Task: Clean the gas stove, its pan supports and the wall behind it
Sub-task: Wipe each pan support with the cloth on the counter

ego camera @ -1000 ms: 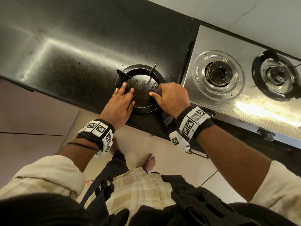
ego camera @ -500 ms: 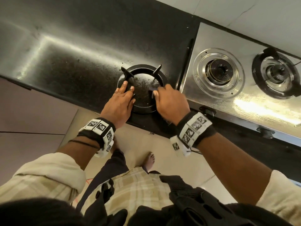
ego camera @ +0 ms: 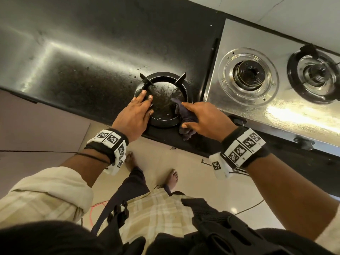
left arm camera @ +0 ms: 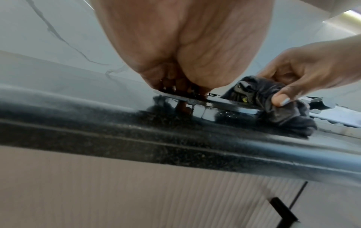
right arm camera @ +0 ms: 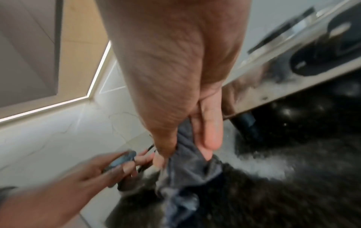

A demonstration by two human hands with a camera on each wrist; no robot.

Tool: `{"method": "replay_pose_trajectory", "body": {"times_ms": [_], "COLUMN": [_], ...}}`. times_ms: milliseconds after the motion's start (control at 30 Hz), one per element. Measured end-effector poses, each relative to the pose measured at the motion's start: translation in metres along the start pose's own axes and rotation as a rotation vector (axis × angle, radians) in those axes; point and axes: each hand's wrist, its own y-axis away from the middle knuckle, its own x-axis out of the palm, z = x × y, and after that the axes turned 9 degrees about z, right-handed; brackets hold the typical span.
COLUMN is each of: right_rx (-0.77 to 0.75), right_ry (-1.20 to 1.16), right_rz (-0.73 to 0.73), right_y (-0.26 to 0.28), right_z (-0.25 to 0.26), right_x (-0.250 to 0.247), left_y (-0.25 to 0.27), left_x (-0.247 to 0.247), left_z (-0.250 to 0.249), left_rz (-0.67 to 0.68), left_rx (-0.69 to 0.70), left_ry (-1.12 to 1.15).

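Observation:
A black ring-shaped pan support (ego camera: 162,124) lies on the dark countertop (ego camera: 82,70), left of the steel gas stove (ego camera: 276,111). My left hand (ego camera: 147,103) holds its left rim, fingers on top and thumb against the inner edge; the right wrist view shows that left hand (right arm camera: 125,162) pinching the rim. My right hand (ego camera: 184,115) grips a dark grey cloth (ego camera: 187,134) at the ring's near right rim. From the left wrist, the cloth (left arm camera: 283,114) is bunched over the pan support (left arm camera: 224,104). White tiled wall (ego camera: 276,13) runs behind the stove.
The stove's left burner (ego camera: 248,72) is bare; its right burner (ego camera: 316,74) carries a black pan support. Black knobs (ego camera: 303,142) stick out of the stove front. The countertop edge (left arm camera: 175,138) runs just below my hands, with cabinet fronts and floor beneath.
My right hand has drawn back from the top of the ring to its near right rim, and the cloth now shows under its fingers. The left hand stays on the left rim.

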Motion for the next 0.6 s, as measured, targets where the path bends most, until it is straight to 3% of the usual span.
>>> {"method": "replay_pose_trajectory", "body": {"times_ms": [100,300,500,600], "right_rx": [0.005,0.124,0.204,0.174], "right_ry": [0.128,0.364,0.15,-0.144], "right_rz": [0.001,-0.214,-0.369,-0.519], "right_y": [-0.014,-0.034,-0.032,-0.027], "right_z": [0.003,0.025,0.039,0.034], "right_x": [0.004,0.018,0.043,0.047], "left_y": [0.002,0.002,-0.007,-0.006], "left_x": [-0.001,-0.004,-0.017,-0.019], "left_z": [-0.004,-0.005,0.006,0.006], "left_rz": [-0.022,-0.018,0.042,0.041], "left_rx": [0.039,0.046,0.017,0.04], "left_ry": [-0.043,-0.043,-0.055,-0.067]}}
